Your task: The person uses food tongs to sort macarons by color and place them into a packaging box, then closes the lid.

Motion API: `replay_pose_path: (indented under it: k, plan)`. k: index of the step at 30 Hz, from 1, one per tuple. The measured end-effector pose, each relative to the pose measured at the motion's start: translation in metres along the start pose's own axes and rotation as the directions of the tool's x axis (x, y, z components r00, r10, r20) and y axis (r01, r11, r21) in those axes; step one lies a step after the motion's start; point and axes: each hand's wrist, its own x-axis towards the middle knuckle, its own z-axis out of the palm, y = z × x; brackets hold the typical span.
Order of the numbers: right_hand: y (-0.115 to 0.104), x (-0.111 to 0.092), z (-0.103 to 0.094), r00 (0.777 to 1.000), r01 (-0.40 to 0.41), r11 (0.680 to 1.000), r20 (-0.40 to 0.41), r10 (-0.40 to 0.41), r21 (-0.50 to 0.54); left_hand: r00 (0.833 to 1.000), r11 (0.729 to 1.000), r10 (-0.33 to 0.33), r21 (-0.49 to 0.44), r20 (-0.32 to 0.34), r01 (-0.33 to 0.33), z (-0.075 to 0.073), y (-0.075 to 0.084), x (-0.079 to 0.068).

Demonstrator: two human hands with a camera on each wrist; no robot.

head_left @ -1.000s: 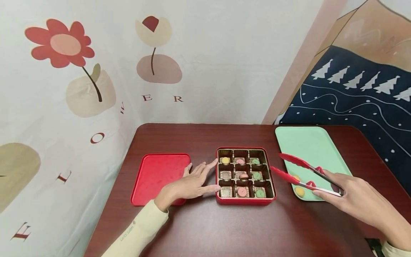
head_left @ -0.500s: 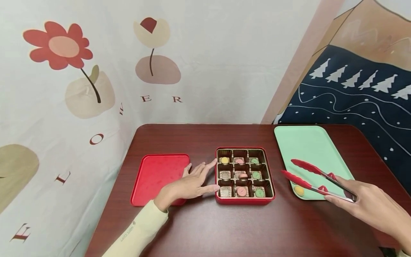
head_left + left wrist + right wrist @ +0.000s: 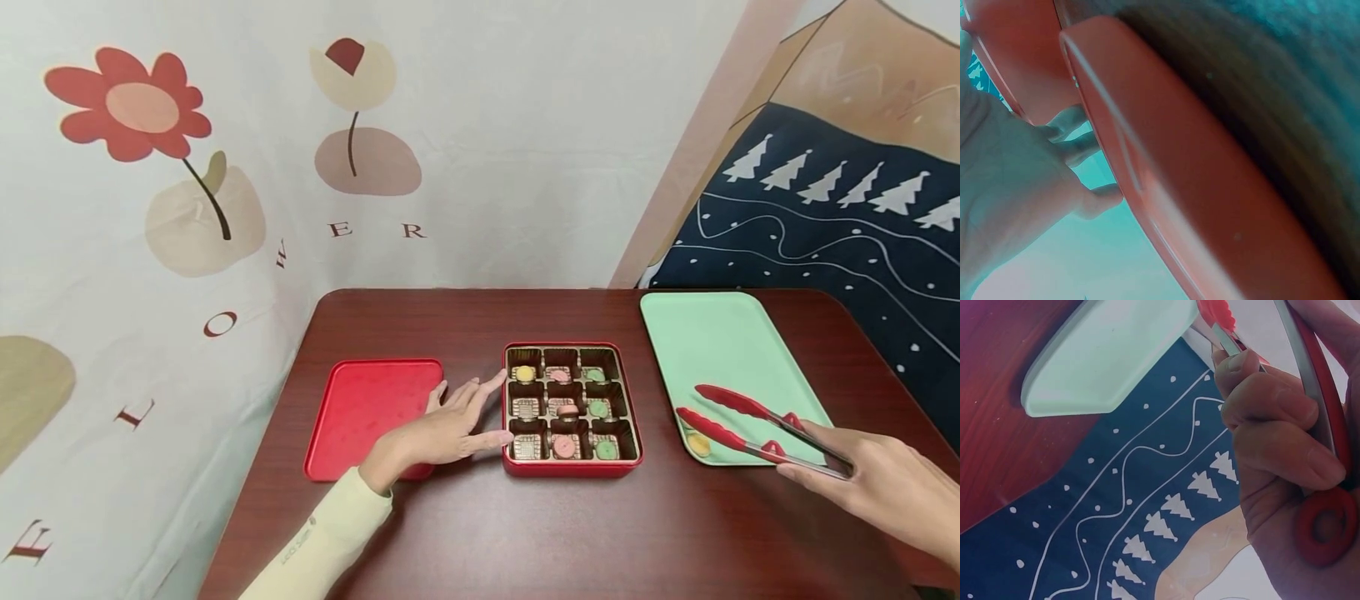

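Observation:
My right hand (image 3: 877, 479) grips red-tipped metal tongs (image 3: 723, 432), whose two tips stand apart over the near left corner of the green tray (image 3: 735, 333). Just below the lower tip lies a yellow macaron (image 3: 698, 446), partly covered by the tongs. My left hand (image 3: 442, 429) has its fingers spread, with thumb and fingertip at the left side of a red box (image 3: 573, 470). Gold compartments inside the box hold yellow, pink and green macarons, one pink macaron (image 3: 567, 412) standing on edge. The middle-left and front-left compartments hold no macaron. In the right wrist view, fingers wrap the tongs' handle (image 3: 1316, 381).
A red lid (image 3: 367, 408) lies on the brown table (image 3: 480, 533) left of the box, partly behind my left hand. Printed cloths (image 3: 517, 167) rise behind the table's far edge and along both sides.
My right hand has moved right and toward me with the tongs, drawing the tips away from the box to over the green tray. My left hand stays at the box.

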Motion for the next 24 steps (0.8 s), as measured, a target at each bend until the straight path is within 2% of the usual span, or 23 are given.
replay_pose_path:
  k: [5,14,20,24]
  plan:
    - [-0.0005,-0.0006,-0.0021,0.998,-0.021,1.000,0.060,0.020,0.012,1.000,1.000,-0.003,0.002,0.003,0.003,-0.0006,0.0004,-0.0007]
    - [0.0015,-0.0031,0.0000,1.000,0.010,1.000,0.010,-0.010,0.002,1.000,1.000,0.008,0.002,0.005,-0.008,-0.0006,-0.0001,0.0016]
    - [0.0025,-0.0032,-0.0018,0.999,0.003,1.000,0.035,-0.002,-0.015,1.000,1.000,0.013,0.006,0.000,-0.013,-0.0005,-0.0007,0.0014]
    - [0.0023,0.0009,-0.0054,0.997,0.000,1.000,0.083,0.000,-0.008,1.000,1.000,0.005,0.006,0.003,-0.005,-0.0004,-0.0002,0.0004]
